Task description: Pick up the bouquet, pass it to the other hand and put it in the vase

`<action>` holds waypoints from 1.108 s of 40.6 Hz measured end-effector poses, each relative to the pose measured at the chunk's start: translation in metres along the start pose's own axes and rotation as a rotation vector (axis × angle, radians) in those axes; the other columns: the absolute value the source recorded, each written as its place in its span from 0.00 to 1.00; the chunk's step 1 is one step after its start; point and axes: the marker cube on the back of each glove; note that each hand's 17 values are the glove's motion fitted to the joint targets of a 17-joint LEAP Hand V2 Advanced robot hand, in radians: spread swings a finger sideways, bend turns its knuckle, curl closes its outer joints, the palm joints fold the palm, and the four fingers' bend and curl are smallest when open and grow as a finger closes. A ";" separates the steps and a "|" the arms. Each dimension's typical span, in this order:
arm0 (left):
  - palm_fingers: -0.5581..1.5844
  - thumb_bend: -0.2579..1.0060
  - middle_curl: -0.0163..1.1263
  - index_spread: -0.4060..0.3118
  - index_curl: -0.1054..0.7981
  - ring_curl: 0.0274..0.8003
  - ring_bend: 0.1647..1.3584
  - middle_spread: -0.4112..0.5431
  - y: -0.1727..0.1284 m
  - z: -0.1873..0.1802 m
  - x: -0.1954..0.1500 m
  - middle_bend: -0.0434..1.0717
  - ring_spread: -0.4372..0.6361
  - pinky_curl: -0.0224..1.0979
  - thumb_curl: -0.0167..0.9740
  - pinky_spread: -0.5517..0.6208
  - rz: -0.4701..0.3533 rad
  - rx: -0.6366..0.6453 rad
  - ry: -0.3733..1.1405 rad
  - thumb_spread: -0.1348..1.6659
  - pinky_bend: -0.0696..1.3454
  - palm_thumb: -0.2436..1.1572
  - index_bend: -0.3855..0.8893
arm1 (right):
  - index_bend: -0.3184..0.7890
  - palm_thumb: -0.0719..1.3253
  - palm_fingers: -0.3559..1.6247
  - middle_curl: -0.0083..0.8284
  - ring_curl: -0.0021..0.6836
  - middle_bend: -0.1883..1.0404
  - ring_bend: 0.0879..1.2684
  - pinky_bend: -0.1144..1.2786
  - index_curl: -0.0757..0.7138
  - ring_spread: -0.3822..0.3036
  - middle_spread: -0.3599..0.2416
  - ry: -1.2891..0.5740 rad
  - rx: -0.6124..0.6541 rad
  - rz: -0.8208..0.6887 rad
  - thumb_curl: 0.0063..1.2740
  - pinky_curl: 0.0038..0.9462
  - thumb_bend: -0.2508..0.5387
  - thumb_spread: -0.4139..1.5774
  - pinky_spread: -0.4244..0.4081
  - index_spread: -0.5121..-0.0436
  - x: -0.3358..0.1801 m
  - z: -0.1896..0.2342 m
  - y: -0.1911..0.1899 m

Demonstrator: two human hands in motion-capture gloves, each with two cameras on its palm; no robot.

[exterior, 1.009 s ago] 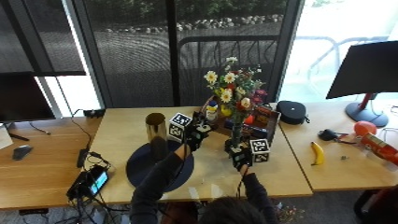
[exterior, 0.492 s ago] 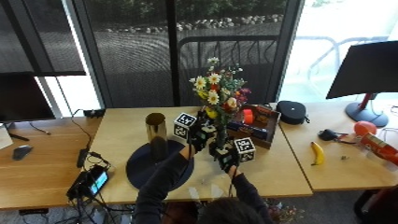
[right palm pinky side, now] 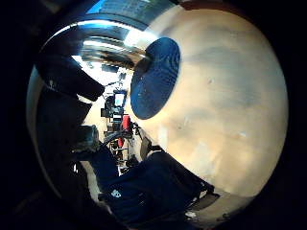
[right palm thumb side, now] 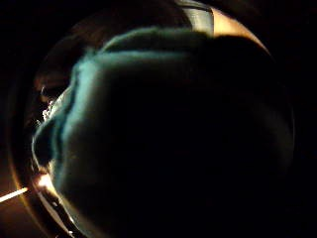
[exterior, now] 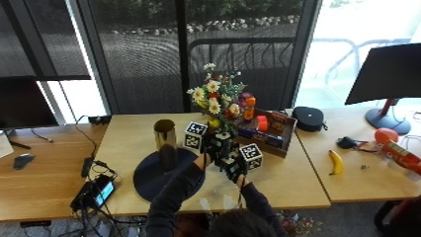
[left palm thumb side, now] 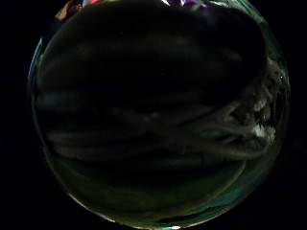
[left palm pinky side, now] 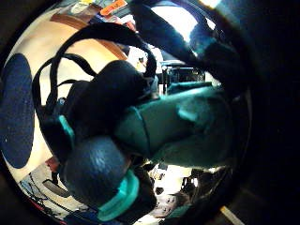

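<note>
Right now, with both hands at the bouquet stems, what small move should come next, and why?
Probably release the right hand: the left hand also grips the stems of the white-and-yellow flower bouquet, and the tall metallic vase stands on the left hand's side.

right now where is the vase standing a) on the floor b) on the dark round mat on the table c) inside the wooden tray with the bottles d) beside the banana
B: in the outside view the tall vase stands upright on the dark round mat on the table, just to the left of the two hands holding the bouquet.
</note>
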 end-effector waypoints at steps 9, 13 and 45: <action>0.80 0.20 0.40 0.32 0.59 0.38 0.34 0.25 0.002 0.000 0.003 0.49 0.23 0.29 0.50 0.39 -0.015 0.056 -0.041 0.53 0.20 0.79 0.58 | 0.55 0.71 0.85 0.82 0.77 0.68 0.56 0.44 0.87 0.24 0.28 -0.244 -0.151 0.370 0.23 0.48 0.30 0.81 0.17 0.64 0.027 0.003 -0.002; 0.81 0.20 0.44 0.27 0.61 0.43 0.35 0.20 0.004 -0.002 0.009 0.53 0.18 0.32 0.53 0.34 -0.012 0.078 -0.072 0.50 0.19 0.83 0.58 | 0.55 0.71 0.84 0.81 0.76 0.67 0.56 0.44 0.86 0.24 0.28 -0.284 -0.149 0.372 0.23 0.47 0.30 0.81 0.17 0.64 0.023 0.005 -0.001; 0.82 0.18 0.49 0.17 0.72 0.54 0.33 0.12 0.027 -0.126 0.218 0.51 0.11 0.40 0.61 0.24 0.178 0.474 -0.127 0.44 0.19 0.85 0.53 | 0.41 0.75 0.65 0.56 0.61 0.31 0.29 0.30 0.66 0.26 0.26 -0.148 -0.084 0.361 0.30 0.39 0.30 0.73 0.47 0.51 0.014 -0.052 0.004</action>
